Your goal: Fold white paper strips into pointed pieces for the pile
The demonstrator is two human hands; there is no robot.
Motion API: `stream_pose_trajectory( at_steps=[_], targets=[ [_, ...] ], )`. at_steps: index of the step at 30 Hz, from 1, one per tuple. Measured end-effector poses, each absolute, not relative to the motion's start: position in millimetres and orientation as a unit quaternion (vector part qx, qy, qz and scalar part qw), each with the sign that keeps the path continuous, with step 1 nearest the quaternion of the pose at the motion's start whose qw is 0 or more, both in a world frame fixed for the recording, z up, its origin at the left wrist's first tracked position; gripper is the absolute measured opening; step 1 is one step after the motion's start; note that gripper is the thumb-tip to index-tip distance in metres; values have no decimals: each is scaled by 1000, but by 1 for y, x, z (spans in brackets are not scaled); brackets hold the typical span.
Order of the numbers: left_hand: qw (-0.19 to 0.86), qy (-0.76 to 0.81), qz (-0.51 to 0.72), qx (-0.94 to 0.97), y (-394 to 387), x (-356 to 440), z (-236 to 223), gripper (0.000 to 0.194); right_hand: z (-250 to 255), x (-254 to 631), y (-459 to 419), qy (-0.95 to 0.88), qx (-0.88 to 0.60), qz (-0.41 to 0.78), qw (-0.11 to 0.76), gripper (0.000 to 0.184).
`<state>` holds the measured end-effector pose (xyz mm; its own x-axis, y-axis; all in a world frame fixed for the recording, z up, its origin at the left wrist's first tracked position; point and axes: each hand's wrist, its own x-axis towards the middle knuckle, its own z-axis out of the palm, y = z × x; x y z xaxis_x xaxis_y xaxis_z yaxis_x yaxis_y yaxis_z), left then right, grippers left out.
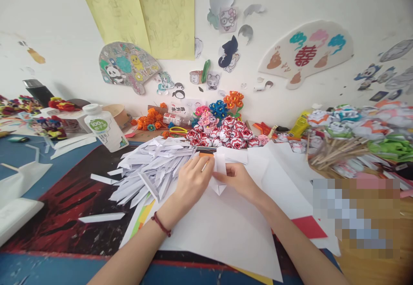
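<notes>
A small piece of white paper [220, 162] with a folded, pointed lower end is between my two hands, over the large white sheets [222, 237]. My left hand [194, 176], with a dark red bracelet on its wrist, is closed at the paper's left edge. From the right, my right hand [238, 181] pinches the same piece between thumb and curled fingers. Just left of my hands lies a heap of folded white paper strips [145, 164]. A stack of flat white slips [237, 155] rests behind my right hand. My fingertips are partly hidden.
A white glue bottle [105, 128] stands at the back left. Red-and-white paper flowers [226, 133] and orange flowers [151, 119] line the wall. Wooden sticks [338, 151] with wrapped flowers lie at the right. One loose strip [101, 217] is on the dark mat [64, 207].
</notes>
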<state>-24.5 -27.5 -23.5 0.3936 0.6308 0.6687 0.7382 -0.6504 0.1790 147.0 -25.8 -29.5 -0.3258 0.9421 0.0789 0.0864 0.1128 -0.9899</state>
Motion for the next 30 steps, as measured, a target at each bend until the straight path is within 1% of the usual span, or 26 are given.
stream_pose_trajectory(
  at_steps=[2, 4, 7, 8, 10, 14, 20, 25, 30],
  targets=[
    [3, -411, -411, -814, -27, -24, -19, 24, -29, 148, -25, -626, -419, 514, 410, 32],
    [-107, -423, -460, -773, -25, -23, -14, 23, -29, 149, -25, -625, -424, 517, 404, 31],
    [-286, -439, -489, -697, -19, -25, -9, 24, -28, 149, -27, -620, -427, 527, 395, 29],
    [-331, -442, -492, -673, -17, -26, -8, 25, -27, 149, -27, -620, -429, 527, 392, 29],
    [-385, -447, -491, -642, -15, -27, -8, 27, -26, 148, -28, -623, -433, 521, 390, 29],
    [-410, -459, -460, -640, -14, -26, -9, 29, -26, 148, -28, -634, -437, 504, 391, 30],
    [-367, -474, -454, -659, -14, -25, -14, 30, -25, 148, -29, -642, -448, 492, 381, 30],
    [-367, -476, -445, -664, -14, -26, -14, 30, -22, 148, -29, -626, -424, 501, 421, 29],
    [-384, -473, -430, -666, -15, -26, -11, 29, -23, 149, -28, -627, -429, 491, 425, 34]
  ],
)
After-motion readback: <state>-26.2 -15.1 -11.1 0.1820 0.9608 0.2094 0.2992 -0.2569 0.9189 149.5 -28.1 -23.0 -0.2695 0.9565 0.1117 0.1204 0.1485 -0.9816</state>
